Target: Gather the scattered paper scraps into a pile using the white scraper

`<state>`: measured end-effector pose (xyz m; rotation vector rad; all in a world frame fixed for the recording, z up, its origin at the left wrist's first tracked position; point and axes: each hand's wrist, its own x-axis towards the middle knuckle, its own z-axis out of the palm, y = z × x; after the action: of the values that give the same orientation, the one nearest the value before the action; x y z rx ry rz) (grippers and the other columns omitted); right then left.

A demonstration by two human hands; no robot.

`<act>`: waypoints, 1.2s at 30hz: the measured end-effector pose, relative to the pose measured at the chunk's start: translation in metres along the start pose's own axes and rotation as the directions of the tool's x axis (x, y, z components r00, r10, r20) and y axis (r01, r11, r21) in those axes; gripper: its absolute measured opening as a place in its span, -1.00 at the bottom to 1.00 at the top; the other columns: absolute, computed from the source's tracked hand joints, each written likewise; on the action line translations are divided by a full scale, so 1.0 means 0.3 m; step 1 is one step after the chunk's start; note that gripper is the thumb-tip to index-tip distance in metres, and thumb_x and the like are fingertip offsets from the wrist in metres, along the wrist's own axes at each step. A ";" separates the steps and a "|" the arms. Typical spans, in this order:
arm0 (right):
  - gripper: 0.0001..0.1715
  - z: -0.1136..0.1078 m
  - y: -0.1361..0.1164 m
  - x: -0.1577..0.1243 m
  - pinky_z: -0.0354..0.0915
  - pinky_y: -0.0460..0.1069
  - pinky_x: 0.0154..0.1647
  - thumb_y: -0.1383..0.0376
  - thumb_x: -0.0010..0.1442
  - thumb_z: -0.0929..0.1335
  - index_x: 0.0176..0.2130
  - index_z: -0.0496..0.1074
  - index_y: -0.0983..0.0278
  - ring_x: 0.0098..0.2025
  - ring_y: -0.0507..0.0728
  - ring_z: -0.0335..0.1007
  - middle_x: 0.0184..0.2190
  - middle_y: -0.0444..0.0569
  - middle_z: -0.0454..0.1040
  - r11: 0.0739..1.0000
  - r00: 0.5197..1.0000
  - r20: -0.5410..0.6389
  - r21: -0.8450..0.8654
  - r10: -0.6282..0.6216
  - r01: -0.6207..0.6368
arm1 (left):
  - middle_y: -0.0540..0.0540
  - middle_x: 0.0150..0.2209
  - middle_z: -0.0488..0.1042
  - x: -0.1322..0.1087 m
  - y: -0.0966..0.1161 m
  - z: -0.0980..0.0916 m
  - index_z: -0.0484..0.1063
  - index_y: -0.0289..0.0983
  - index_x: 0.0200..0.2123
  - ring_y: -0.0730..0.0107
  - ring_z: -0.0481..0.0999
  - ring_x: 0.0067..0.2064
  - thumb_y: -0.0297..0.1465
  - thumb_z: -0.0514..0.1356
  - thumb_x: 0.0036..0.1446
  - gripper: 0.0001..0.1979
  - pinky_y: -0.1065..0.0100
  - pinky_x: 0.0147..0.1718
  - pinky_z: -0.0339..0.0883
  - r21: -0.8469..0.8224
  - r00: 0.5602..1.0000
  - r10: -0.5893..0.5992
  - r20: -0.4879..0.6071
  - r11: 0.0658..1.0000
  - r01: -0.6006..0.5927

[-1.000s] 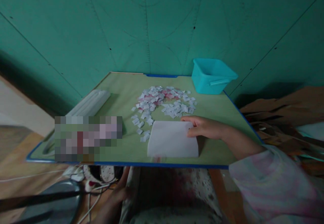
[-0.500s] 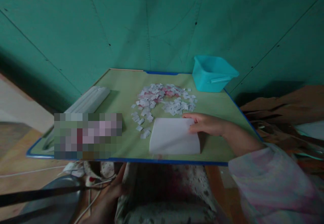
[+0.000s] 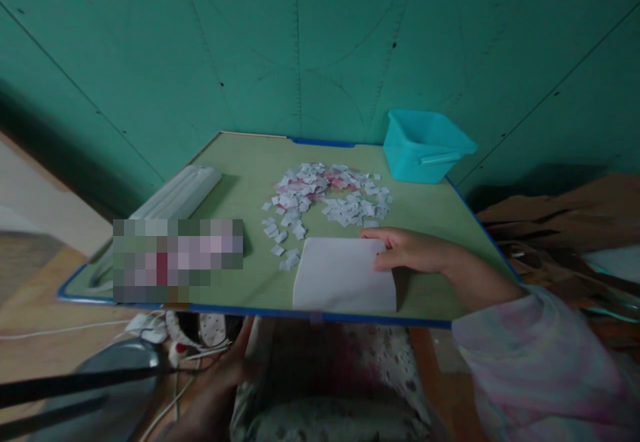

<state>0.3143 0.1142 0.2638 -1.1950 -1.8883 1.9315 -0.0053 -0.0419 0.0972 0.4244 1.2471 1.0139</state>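
Observation:
My right hand [image 3: 407, 250] rests on the right edge of a white sheet of paper [image 3: 343, 275] that lies flat near the front of the green table [image 3: 240, 182]. Its fingers are curled over the sheet's upper right corner and pinch that edge. Behind the sheet lies a curved heap of several small white and pink paper pieces [image 3: 325, 199]. My left hand [image 3: 225, 382] is down below the table's front edge, near some cables; it is dark and its fingers cannot be made out.
A turquoise plastic tub [image 3: 425, 145] stands at the table's back right corner. A long white bundle [image 3: 177, 192] lies along the left side, with a blurred patch in front of it. Brown cardboard [image 3: 560, 215] lies to the right. A teal wall stands behind.
The view has shifted slightly. My right hand stays on the sheet's right edge, and the sheet has barely moved.

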 end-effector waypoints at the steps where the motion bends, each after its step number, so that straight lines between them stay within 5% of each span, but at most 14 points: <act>1: -0.69 -0.001 0.002 -0.001 0.14 -0.12 -0.42 0.29 -0.04 0.42 -0.24 0.35 0.26 -0.40 -0.02 0.24 -0.41 -0.22 0.34 1.000 1.000 0.004 -0.002 -0.015 0.015 | 0.00 -0.03 0.72 -0.002 0.002 0.001 0.52 -0.10 0.13 -0.16 0.37 0.30 -0.54 0.34 -0.44 -0.11 0.22 -0.05 0.54 0.008 1.000 -0.017 0.002 1.000 0.017; 6: -0.64 -0.003 0.004 -0.009 0.19 -0.12 -0.35 0.28 -0.03 0.43 -0.18 0.39 0.28 -0.34 -0.01 0.27 -0.34 -0.19 0.38 0.999 0.999 0.021 -0.006 -0.045 0.045 | -0.06 0.02 0.69 -0.013 0.026 0.003 0.52 -0.11 0.16 -0.21 0.48 0.19 -0.51 0.38 -0.44 -0.09 0.32 -0.35 0.56 0.201 0.998 0.032 -0.061 0.979 -0.019; 12: -0.60 -0.001 -0.012 -0.022 0.22 -0.13 -0.37 0.28 -0.08 0.46 -0.18 0.40 0.27 -0.33 -0.01 0.28 -0.34 -0.18 0.39 1.000 1.000 0.007 -0.025 0.002 -0.002 | -0.07 -0.08 0.73 -0.033 0.053 0.019 0.21 -0.05 0.38 0.00 0.69 -0.31 -0.54 0.38 -0.37 0.12 0.27 -0.52 0.53 0.142 0.996 -0.090 0.014 0.986 0.087; 19: -0.67 0.002 -0.019 -0.027 0.19 -0.16 -0.43 0.27 -0.03 0.47 -0.24 0.37 0.27 -0.40 -0.05 0.26 -0.40 -0.22 0.34 0.998 0.996 0.072 -0.016 -0.056 0.057 | -0.17 -0.06 0.72 -0.063 0.052 0.060 0.26 -0.15 0.34 -0.25 0.58 0.10 -0.45 0.34 -0.33 0.02 0.03 -0.11 0.57 -0.026 0.991 -0.121 0.059 0.992 0.122; 24: -0.70 0.003 -0.024 -0.033 0.16 -0.14 -0.42 0.26 -0.01 0.46 -0.27 0.36 0.26 -0.40 -0.04 0.24 -0.41 -0.21 0.34 0.998 0.994 0.100 -0.024 -0.047 0.049 | -0.16 -0.03 0.70 -0.059 0.047 0.053 0.45 -0.17 0.20 -0.25 0.41 0.27 -0.47 0.35 -0.34 -0.13 0.00 0.10 0.46 0.015 0.997 -0.081 0.015 0.997 0.080; 27: -0.67 0.000 -0.018 -0.027 0.18 -0.11 -0.35 0.27 -0.07 0.48 -0.27 0.38 0.25 -0.35 -0.01 0.26 -0.37 -0.19 0.36 0.997 0.997 0.000 0.014 -0.073 0.073 | -0.08 0.00 0.70 -0.047 0.040 0.048 0.58 -0.14 0.04 -0.15 0.16 0.42 -0.48 0.37 -0.39 -0.25 0.10 0.22 0.35 0.015 0.999 -0.033 -0.004 0.999 0.033; 31: -0.49 -0.001 -0.014 -0.004 0.21 -0.09 -0.31 0.32 -0.22 0.49 -0.20 0.36 0.23 -0.32 0.00 0.30 -0.34 -0.20 0.40 0.969 0.955 -0.291 0.218 -0.050 0.117 | -0.04 -0.14 0.74 -0.030 0.020 0.038 0.63 -0.11 -0.10 0.05 -0.22 0.51 -0.51 0.35 -0.46 -0.33 0.19 0.22 0.33 -0.060 0.997 -0.070 -0.019 0.996 0.069; 36: -0.52 -0.009 -0.023 0.027 0.19 -0.09 -0.37 0.31 -0.26 0.47 -0.28 0.30 0.21 -0.37 0.00 0.30 -0.41 -0.25 0.38 0.888 0.836 -0.545 0.347 -0.072 0.303 | -0.03 -0.17 0.75 -0.007 0.001 0.006 0.42 -0.16 0.22 -0.07 0.01 0.47 -0.56 0.34 -0.43 -0.03 0.23 -0.05 0.53 0.041 0.996 -0.066 -0.064 0.997 0.069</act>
<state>0.3079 0.1225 0.2670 -1.1751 -1.1825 1.5782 -0.0037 -0.0428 0.0993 0.3839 1.3335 0.9505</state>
